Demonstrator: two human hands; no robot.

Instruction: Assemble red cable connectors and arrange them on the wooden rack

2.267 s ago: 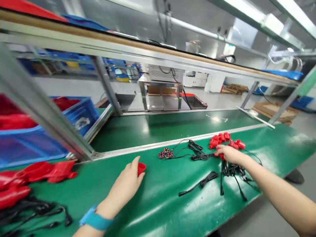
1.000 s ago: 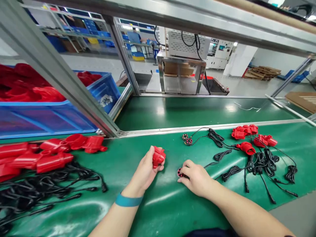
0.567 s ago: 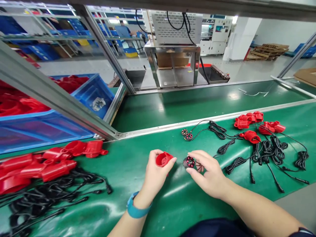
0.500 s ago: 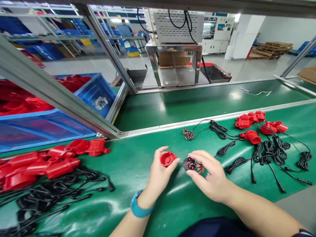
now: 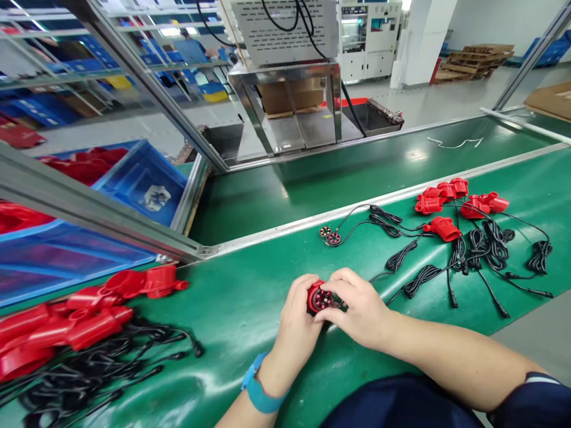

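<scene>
My left hand (image 5: 300, 309), with a blue band on its wrist, is closed around a red plastic housing (image 5: 311, 292). Its round opening faces my right hand (image 5: 357, 306). Between my right thumb and fingers is a small round black motor-like part (image 5: 322, 299) with pink-red spots, set at the mouth of the housing and appearing partly inside it. My fingers cover much of both pieces, so how deep it sits cannot be told. Beyond my hands lie two similar round parts (image 5: 333, 238) on black cables, flat on the green work surface (image 5: 232, 297).
Red housings (image 5: 75, 321) and black cables (image 5: 107, 362) are heaped at left. More red housings (image 5: 441, 227) with coiled cables (image 5: 495, 249) lie at right. A blue crate (image 5: 75, 255) of red parts stands behind a metal frame post (image 5: 147, 77). A white rail (image 5: 267, 230) runs along the back.
My hands have come together. The black round part has moved left to the red housing's opening, where a gap was before. The camera view has shifted slightly.
</scene>
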